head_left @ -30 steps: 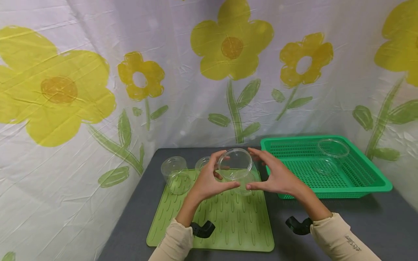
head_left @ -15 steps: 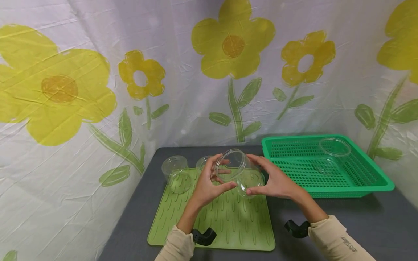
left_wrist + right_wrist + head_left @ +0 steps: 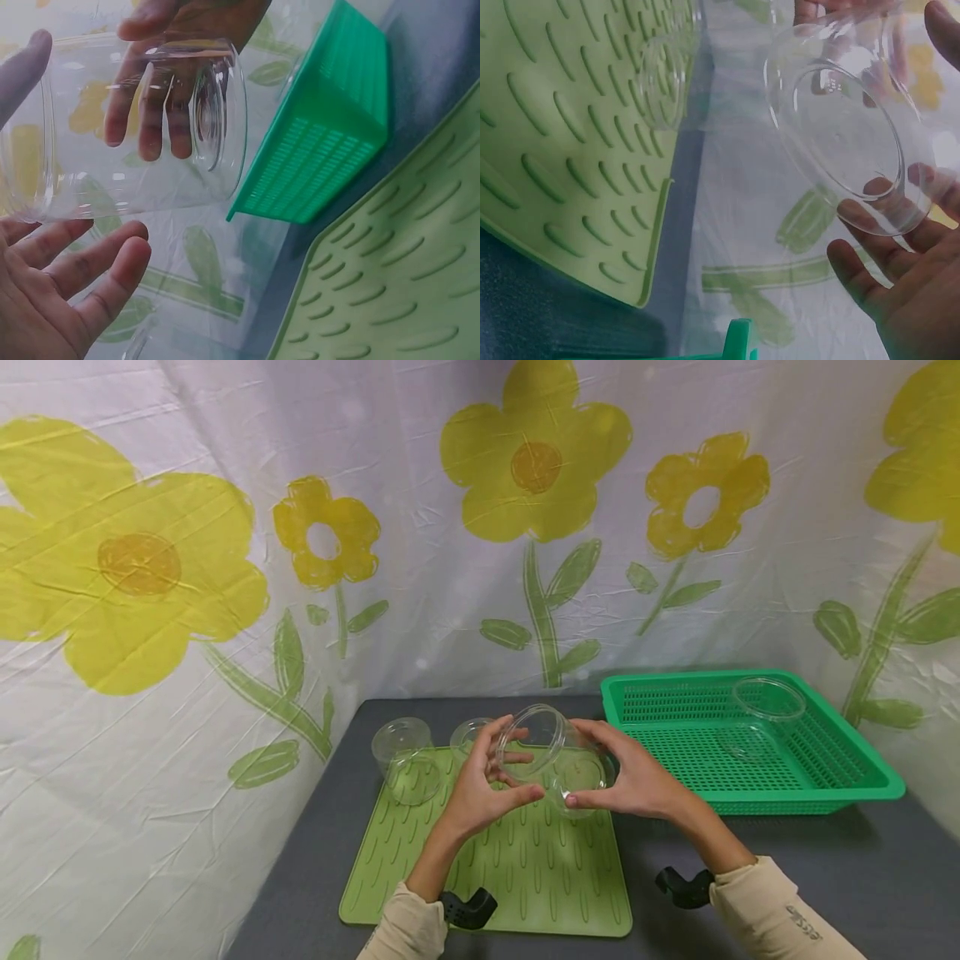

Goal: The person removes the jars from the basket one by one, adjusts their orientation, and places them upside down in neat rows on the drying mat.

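A clear see-through jar [image 3: 553, 758] is held sideways and tilted between my two hands, above a green ridged mat [image 3: 525, 885]. My left hand [image 3: 478, 787] is around its rim end, thumb on the near side and fingers behind. Around the base end, my right hand [image 3: 641, 774] grips with thumb and fingers spread. In the left wrist view the jar [image 3: 142, 150] lies across, the right hand's fingers showing through its wall. The right wrist view shows the round base of the jar [image 3: 847, 127] with fingers along its edge.
Another clear jar [image 3: 405, 762] stands at the mat's back left, and one more clear container [image 3: 465, 735] is partly hidden behind the left hand. At the right, a green plastic basket [image 3: 832, 797] holds a clear jar [image 3: 767, 700]. A flowered curtain [image 3: 420, 610] hangs behind the dark table.
The jar has turned between the hands: its rim now faces more to the left and its base shows at the right. The right hand has closed in around the base end.
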### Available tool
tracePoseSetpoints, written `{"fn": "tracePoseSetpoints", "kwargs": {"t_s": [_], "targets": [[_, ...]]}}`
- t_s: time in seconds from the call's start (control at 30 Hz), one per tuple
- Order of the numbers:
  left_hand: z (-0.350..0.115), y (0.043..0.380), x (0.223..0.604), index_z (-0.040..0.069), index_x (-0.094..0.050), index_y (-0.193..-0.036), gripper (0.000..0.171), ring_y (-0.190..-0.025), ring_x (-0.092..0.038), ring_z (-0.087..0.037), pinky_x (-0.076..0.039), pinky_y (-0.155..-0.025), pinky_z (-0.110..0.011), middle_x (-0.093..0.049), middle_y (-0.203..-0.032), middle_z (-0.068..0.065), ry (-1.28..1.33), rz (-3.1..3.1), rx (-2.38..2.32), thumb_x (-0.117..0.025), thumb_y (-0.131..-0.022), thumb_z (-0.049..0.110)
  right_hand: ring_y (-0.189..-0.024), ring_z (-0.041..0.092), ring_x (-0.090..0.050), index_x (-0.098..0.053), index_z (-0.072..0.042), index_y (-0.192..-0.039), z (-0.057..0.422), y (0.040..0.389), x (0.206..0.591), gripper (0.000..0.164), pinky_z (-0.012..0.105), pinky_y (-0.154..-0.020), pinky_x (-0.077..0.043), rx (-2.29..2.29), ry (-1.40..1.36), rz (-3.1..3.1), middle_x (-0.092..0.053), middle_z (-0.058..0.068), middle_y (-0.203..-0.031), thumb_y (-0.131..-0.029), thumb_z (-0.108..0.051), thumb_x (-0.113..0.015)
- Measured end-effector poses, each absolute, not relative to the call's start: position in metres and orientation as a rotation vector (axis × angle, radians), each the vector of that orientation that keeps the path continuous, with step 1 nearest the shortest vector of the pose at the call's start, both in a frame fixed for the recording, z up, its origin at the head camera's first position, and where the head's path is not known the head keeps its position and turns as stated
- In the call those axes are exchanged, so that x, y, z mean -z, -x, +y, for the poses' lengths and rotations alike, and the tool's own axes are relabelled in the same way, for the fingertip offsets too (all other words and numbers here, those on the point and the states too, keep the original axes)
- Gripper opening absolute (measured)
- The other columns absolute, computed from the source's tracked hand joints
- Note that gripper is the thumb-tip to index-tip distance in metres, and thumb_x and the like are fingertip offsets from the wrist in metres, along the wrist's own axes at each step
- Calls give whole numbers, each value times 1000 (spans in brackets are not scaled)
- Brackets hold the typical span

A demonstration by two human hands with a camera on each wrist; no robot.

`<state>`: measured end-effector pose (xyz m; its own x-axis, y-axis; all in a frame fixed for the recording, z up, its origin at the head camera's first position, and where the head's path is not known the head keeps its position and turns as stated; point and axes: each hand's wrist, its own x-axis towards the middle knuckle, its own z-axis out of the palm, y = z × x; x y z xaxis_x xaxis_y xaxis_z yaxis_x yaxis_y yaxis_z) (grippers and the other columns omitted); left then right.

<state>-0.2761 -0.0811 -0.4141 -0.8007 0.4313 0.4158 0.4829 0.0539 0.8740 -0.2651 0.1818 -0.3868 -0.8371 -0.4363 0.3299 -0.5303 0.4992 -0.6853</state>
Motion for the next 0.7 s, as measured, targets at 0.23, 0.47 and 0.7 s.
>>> {"fn": "tracePoseSetpoints", "kwargs": {"t_s": [0.23, 0.47, 0.7], "targets": [[-85, 269, 409, 36, -16, -163, 106, -136, -54, -33, -55, -89, -51, -33, -164, -3, 899, -2389, 1634, -73, -80, 70, -132, 37, -53, -43, -11, -153, 186, 265, 386, 95, 64, -102, -46, -1184, -898, -2611, -53, 13, -145, -76, -37, -91], [-83, 264, 394, 38, -20, -162, 102, -133, -56, -30, -56, -88, -49, -40, -160, 1, 880, -2491, 1045, -56, -80, 86, -121, 28, -57, -47, -12, -152, 187, 264, 384, 97, 57, -95, -49, -863, -954, -2614, -60, 6, -135, -73, -48, -91], [-81, 263, 389, 42, -27, -160, 93, -128, -61, -27, -56, -93, -50, -48, -154, 2, 907, -2526, 866, -69, -82, 72, -117, 24, -57, -48, -16, -152, 183, 260, 381, 102, 53, -94, -49, -669, -948, -2648, -61, 5, -131, -70, -62, -87]]}}
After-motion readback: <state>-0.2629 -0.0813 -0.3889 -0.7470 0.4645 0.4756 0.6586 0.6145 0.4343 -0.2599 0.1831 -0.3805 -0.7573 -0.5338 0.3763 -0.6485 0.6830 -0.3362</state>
